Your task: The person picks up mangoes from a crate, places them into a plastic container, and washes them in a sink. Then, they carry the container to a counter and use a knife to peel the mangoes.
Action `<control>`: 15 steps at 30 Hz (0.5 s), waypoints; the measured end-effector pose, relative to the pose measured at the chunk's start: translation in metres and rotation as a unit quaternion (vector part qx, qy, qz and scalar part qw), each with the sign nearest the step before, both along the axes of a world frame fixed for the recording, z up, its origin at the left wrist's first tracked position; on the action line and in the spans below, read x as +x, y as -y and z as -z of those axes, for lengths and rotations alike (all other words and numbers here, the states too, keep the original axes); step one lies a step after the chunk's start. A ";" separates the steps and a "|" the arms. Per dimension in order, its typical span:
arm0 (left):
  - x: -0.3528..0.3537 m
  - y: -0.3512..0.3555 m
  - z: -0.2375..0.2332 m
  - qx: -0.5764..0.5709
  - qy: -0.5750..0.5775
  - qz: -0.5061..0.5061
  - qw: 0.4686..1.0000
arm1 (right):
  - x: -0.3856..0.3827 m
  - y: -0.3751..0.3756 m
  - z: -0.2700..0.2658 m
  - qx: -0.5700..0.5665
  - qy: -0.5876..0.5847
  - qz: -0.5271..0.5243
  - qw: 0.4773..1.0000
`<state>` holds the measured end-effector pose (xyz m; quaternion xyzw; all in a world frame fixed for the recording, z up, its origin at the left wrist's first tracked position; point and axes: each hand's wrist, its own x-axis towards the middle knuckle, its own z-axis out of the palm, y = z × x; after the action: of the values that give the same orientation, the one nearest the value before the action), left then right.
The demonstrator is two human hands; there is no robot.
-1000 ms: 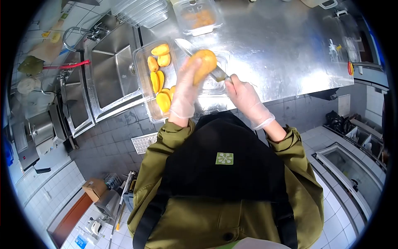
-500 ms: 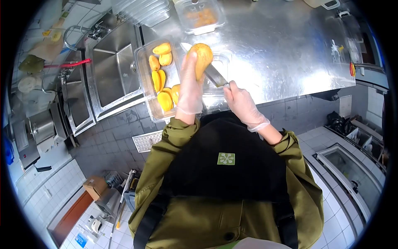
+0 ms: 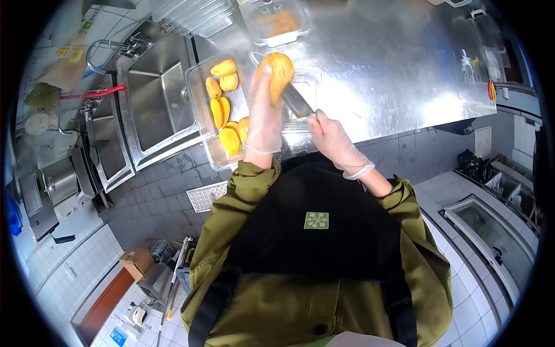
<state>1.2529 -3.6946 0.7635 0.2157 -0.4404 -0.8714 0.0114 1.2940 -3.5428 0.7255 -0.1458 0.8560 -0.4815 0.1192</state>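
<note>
Since a second ago, the yellow fruit (image 3: 277, 72) has turned from lying across to standing more on end. The knife (image 3: 296, 99) blade, which then stuck out beyond the fruit toward the clear tray (image 3: 196, 87), now shows only on the side away from the tray.

Left hand (image 3: 263, 118): gloved, fingers wrapped round the yellow fruit, holding it just above the tray's right edge.

Right hand (image 3: 330, 137): gloved, closed round the knife handle, to the right of the tray and nearer the person. The blade runs up to the fruit and meets its lower side.

Clear tray: stands on the steel counter (image 3: 399, 63) and holds peeled yellow pieces (image 3: 222, 110), some whole, some in flat halves, spread along its length.

Second clear container (image 3: 309, 78): touches the tray's right side, under the hands. Contents cannot be told.

Clear tub (image 3: 274, 23): beyond the tray, holds orange pieces, blurred.

Sink (image 3: 156, 98): immediately left of the tray.

Stacked clear containers (image 3: 193, 14): beyond the tray's far-left corner.
</note>
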 end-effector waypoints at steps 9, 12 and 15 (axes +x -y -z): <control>-0.002 0.000 0.012 0.045 0.031 0.029 0.998 | -0.015 0.001 -0.029 0.000 0.120 0.004 0.993; -0.004 0.000 0.004 0.042 0.017 0.012 0.999 | -0.008 -0.007 -0.015 0.000 0.047 -0.001 0.999; -0.005 -0.001 0.013 0.030 0.021 -0.027 0.999 | -0.021 -0.006 -0.018 0.015 0.105 -0.038 0.994</control>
<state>1.2479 -3.6935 0.7505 0.2460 -0.4087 -0.8787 0.0189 1.2727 -3.5363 0.7437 -0.1253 0.8398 -0.4762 0.2285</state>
